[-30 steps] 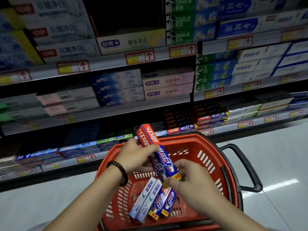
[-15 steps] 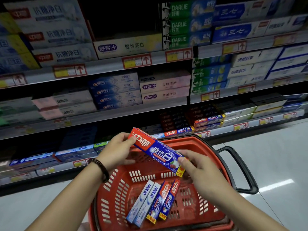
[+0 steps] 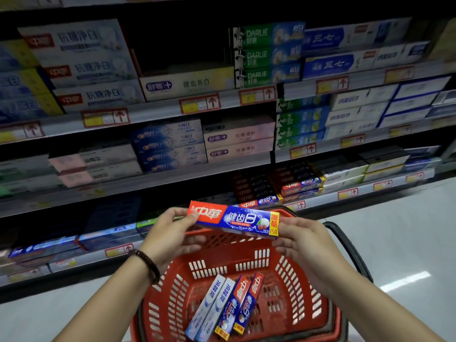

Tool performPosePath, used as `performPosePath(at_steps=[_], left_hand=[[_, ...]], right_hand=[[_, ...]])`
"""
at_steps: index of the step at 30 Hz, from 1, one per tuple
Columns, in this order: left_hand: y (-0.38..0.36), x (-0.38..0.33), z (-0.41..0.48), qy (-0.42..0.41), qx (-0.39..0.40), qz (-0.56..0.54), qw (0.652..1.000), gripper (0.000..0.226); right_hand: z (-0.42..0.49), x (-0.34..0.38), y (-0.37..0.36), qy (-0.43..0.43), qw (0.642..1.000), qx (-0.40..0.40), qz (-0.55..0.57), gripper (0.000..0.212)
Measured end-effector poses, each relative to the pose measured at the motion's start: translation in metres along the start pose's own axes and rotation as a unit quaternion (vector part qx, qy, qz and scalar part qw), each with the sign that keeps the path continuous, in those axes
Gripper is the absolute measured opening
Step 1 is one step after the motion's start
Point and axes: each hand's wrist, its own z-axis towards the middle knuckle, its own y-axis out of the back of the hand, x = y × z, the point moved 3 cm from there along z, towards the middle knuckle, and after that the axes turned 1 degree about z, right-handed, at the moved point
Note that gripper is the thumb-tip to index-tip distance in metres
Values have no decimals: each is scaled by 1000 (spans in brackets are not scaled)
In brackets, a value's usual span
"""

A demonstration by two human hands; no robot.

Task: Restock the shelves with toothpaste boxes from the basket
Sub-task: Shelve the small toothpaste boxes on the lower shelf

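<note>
I hold a red and blue toothpaste box (image 3: 234, 219) level above the red basket (image 3: 303, 287). My left hand (image 3: 170, 233) pinches its red end and my right hand (image 3: 298, 236) supports its yellow-tagged end. In the basket lie two white-blue boxes (image 3: 209, 307) and two red-blue boxes (image 3: 240, 302), side by side. Matching red and blue boxes (image 3: 278, 187) are stacked on the low shelf just beyond the basket.
Shelves (image 3: 172, 109) full of toothpaste boxes rise in front, with price tags along their edges. A dark gap (image 3: 182, 45) sits above one box on the upper shelf. The basket's black handle (image 3: 350, 248) hangs at the right. Pale floor (image 3: 394, 243) spreads to the right.
The held box has turned from steeply tilted to nearly level and risen above the basket's far rim. Both hands lifted with it, and my view tipped upward to the shelves.
</note>
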Motion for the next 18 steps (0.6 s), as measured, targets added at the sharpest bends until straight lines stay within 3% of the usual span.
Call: performPosePath(at_steps=[6, 18], left_hand=[[1, 8, -8, -16, 17, 38, 999, 14], [-8, 18, 17, -78, -67, 82, 991, 12]], right_hand=[[-2, 11, 6, 49, 996, -57, -51, 14], [1, 19, 7, 70, 994, -79, -28, 14]])
